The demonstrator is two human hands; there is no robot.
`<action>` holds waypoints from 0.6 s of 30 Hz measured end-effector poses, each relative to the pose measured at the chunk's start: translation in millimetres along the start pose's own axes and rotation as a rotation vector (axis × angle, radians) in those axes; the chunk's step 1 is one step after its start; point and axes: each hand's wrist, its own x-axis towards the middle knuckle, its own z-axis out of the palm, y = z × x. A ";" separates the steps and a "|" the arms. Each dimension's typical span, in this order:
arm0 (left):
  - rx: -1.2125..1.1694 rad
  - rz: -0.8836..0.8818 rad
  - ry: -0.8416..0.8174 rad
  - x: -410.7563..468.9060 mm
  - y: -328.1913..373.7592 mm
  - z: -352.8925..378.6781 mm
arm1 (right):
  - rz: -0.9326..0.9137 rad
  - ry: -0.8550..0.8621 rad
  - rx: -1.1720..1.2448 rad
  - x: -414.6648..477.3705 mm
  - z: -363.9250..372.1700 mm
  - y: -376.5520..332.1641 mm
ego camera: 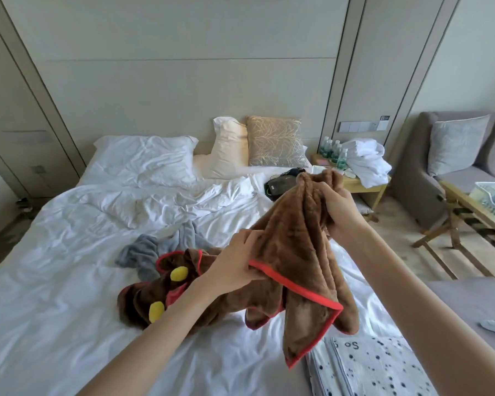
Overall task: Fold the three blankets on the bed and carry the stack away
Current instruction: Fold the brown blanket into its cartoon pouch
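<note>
Both hands, left (236, 262) and right (339, 212), gripped the unfolded brown blanket (300, 252); grey blanket (143, 250) lay crumpled, spotted blanket (369, 367) apparently folded

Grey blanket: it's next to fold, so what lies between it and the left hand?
In the head view, only the brown blanket, its bunched end, lies between the grey blanket and the left hand.

three blankets: brown one (297, 252), grey one (146, 250), spotted white one (366, 367), three pillows (146, 158), four water bottles (333, 151), two hands (235, 264)
</note>
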 end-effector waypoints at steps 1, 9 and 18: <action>0.031 0.011 0.046 0.8 2.4 6.8 | 0.020 0.004 0.001 1.0 -5.2 1.6; -0.144 -0.205 -0.055 20.7 21.3 -8.8 | 0.119 -0.002 -0.934 6.5 -59.7 28.8; -0.080 -0.155 -0.074 64.3 83.7 -39.7 | -0.027 -0.332 -1.075 -43.9 -6.6 80.2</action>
